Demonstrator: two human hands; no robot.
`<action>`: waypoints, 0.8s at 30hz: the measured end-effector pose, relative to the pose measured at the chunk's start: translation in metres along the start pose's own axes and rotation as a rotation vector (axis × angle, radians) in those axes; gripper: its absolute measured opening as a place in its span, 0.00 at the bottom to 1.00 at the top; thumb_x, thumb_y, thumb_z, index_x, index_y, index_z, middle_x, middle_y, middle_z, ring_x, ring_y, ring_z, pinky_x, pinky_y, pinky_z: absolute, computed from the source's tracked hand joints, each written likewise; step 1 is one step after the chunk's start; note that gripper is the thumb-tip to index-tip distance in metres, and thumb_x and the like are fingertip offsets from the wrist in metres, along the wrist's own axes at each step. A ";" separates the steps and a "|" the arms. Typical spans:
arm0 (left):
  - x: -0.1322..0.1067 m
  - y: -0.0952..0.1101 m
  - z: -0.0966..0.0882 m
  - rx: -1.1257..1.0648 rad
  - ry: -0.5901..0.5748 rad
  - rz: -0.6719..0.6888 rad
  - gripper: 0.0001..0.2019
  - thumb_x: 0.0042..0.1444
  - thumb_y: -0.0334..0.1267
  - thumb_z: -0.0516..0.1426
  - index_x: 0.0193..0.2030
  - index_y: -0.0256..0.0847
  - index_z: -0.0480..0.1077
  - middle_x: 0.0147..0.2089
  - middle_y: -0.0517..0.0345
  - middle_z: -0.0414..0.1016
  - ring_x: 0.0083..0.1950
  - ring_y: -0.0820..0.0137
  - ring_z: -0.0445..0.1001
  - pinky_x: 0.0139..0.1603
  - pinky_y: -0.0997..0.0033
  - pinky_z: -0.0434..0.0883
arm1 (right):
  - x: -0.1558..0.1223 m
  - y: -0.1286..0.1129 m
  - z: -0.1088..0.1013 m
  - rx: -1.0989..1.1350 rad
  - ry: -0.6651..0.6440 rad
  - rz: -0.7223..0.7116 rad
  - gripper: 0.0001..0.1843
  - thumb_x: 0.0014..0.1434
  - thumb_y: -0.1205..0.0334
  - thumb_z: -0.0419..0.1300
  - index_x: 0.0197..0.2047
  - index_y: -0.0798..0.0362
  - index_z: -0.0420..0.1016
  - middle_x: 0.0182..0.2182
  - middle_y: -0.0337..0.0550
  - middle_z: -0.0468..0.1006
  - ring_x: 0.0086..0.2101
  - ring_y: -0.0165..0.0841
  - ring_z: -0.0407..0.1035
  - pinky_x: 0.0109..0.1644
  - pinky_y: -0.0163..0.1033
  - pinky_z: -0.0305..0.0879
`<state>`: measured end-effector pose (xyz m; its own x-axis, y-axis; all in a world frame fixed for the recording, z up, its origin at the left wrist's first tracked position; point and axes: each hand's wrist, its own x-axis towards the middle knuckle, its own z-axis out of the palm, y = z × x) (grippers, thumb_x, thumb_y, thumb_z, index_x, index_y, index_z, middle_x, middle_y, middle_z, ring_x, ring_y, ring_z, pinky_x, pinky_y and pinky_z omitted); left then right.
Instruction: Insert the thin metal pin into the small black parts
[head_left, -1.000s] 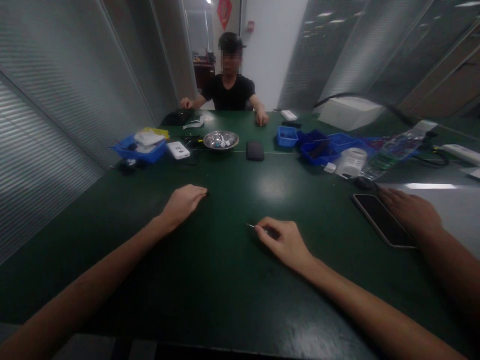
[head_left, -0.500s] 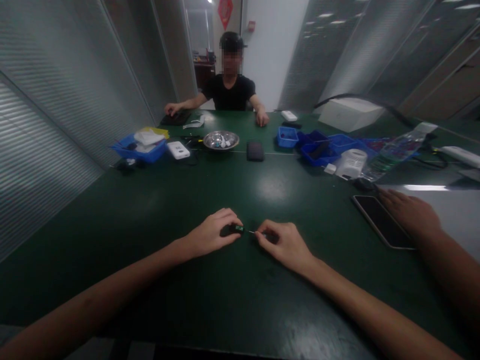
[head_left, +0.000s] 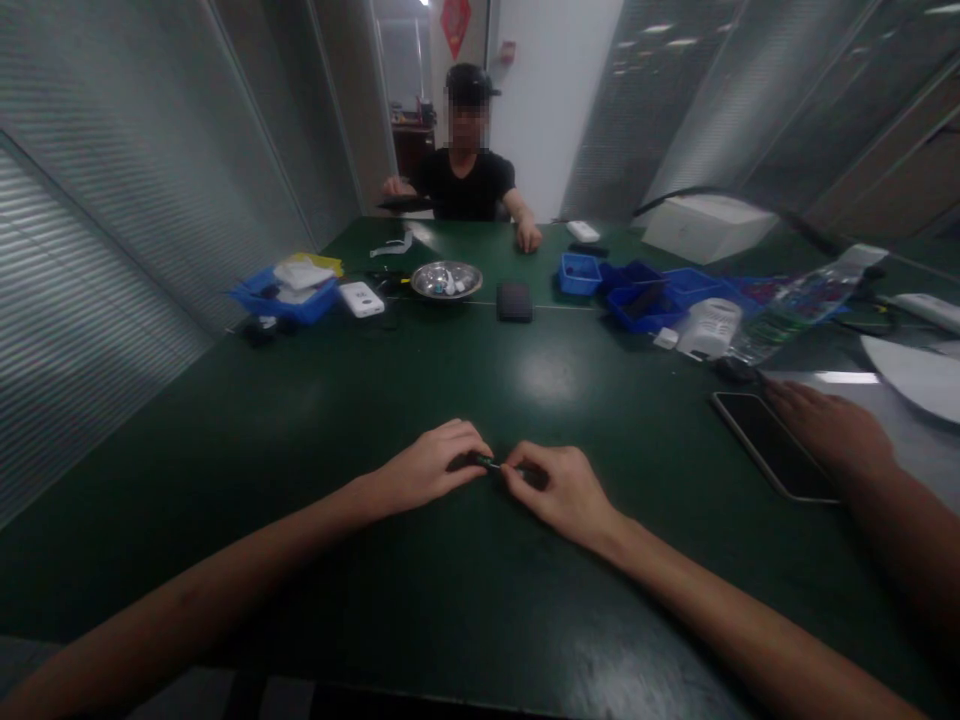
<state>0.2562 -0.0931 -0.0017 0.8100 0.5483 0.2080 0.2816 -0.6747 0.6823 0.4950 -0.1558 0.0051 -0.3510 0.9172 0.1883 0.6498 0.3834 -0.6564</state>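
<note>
My left hand [head_left: 431, 468] is closed, pinching a small dark-green piece [head_left: 484, 461] like a circuit board between thumb and fingers. Facing it, my right hand [head_left: 566, 490] grips a thin object with a slim metal tip [head_left: 495, 467]. The tip points left and meets or nearly meets the green piece; whether they touch is unclear. Fingers cover most of both items, so the thin object's kind cannot be made out. Both hands are low over the dark green table [head_left: 360, 610].
A steel bowl [head_left: 424, 292], white power bank [head_left: 362, 299], black square item [head_left: 514, 302] and blue trays [head_left: 580, 274] stand farther back. At right are a phone [head_left: 776, 445], a bottle [head_left: 795, 310] and another person's hand [head_left: 836, 425]. A co-worker [head_left: 469, 185] sits opposite.
My right hand has come slightly left, bringing the metal tip up to the green piece, which now looks turned more edge-on. Across the table, the co-worker has lifted a dark flat object.
</note>
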 end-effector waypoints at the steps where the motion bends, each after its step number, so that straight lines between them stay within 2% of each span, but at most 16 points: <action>1: 0.000 0.000 0.000 0.002 0.002 0.000 0.09 0.69 0.36 0.58 0.53 0.40 0.74 0.49 0.50 0.74 0.53 0.63 0.71 0.55 0.63 0.68 | 0.001 -0.001 0.001 0.029 0.001 -0.011 0.10 0.67 0.59 0.59 0.38 0.52 0.79 0.28 0.38 0.80 0.25 0.30 0.72 0.29 0.32 0.61; 8: -0.001 -0.002 0.000 -0.010 0.011 -0.026 0.11 0.68 0.36 0.59 0.56 0.41 0.74 0.50 0.50 0.74 0.52 0.63 0.71 0.53 0.63 0.69 | 0.000 0.001 0.000 0.076 0.016 -0.027 0.11 0.69 0.59 0.58 0.38 0.52 0.79 0.28 0.39 0.80 0.26 0.30 0.72 0.30 0.32 0.63; 12: -0.003 -0.002 -0.002 -0.004 0.010 -0.044 0.10 0.68 0.37 0.59 0.53 0.40 0.75 0.49 0.50 0.74 0.51 0.63 0.71 0.51 0.63 0.69 | -0.005 0.006 -0.003 0.039 0.000 -0.021 0.10 0.68 0.59 0.58 0.37 0.52 0.79 0.27 0.38 0.80 0.24 0.29 0.71 0.29 0.33 0.62; 24: -0.007 -0.007 -0.002 -0.020 -0.016 0.014 0.09 0.68 0.37 0.59 0.53 0.41 0.74 0.49 0.50 0.75 0.53 0.62 0.72 0.55 0.62 0.68 | 0.001 0.001 0.006 -0.031 -0.026 -0.022 0.09 0.68 0.60 0.59 0.37 0.51 0.79 0.28 0.38 0.80 0.25 0.30 0.71 0.31 0.33 0.62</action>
<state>0.2477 -0.0911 -0.0062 0.8222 0.5306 0.2063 0.2599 -0.6723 0.6932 0.4912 -0.1550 0.0000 -0.3825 0.9057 0.1828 0.6624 0.4068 -0.6292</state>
